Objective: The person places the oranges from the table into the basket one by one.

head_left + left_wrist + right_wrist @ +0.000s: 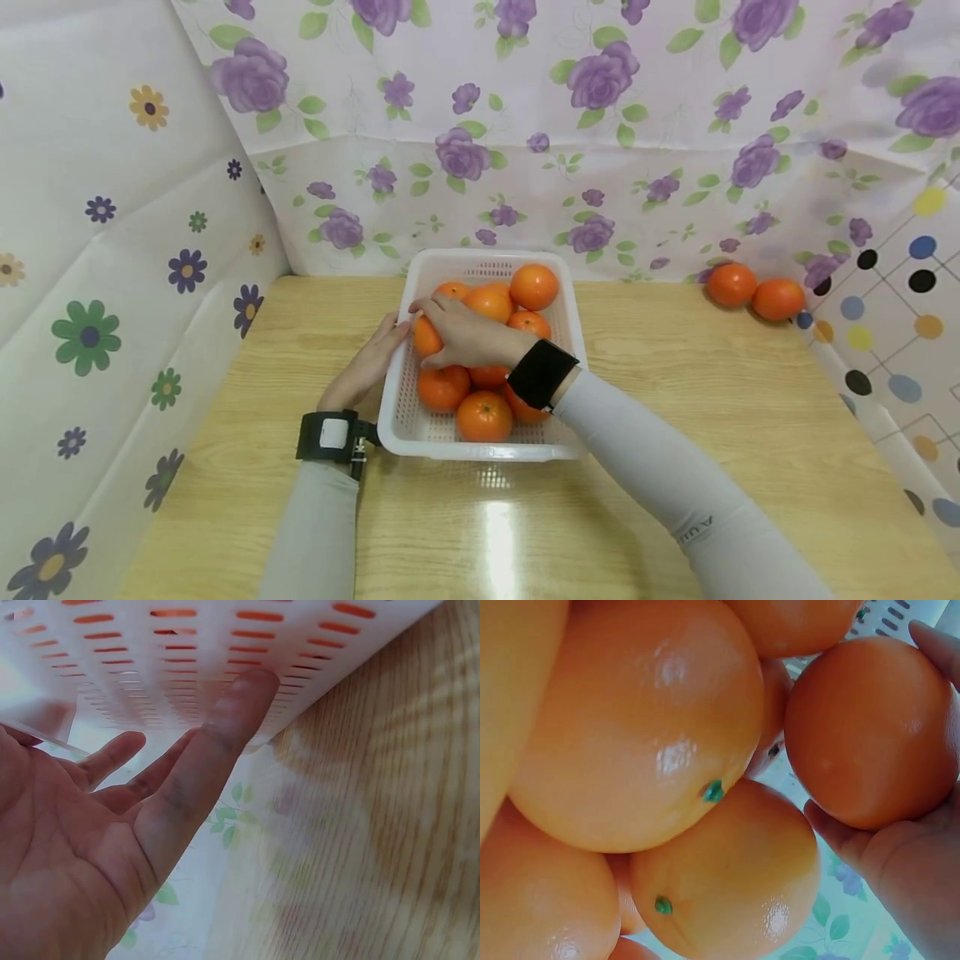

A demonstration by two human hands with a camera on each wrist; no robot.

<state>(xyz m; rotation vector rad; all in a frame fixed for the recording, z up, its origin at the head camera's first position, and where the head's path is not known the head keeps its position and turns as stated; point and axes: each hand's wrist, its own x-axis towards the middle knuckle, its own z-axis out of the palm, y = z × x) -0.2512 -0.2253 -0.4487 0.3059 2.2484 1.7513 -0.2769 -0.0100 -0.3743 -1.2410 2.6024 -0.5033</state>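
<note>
A white perforated plastic basket stands on the table, holding several oranges. My right hand reaches into its left side and grips one orange. In the right wrist view the thumb and fingers lie on opposite sides of that orange, beside other oranges with green stem ends. Along the basket's outer left side is my left hand. Its fingers are extended, and one fingertip touches the slotted wall in the left wrist view.
Two red-orange round fruits lie side by side at the table's back right. The wooden table is bordered by a purple-flowered cloth behind, a flowered cloth at left and a dotted one at right.
</note>
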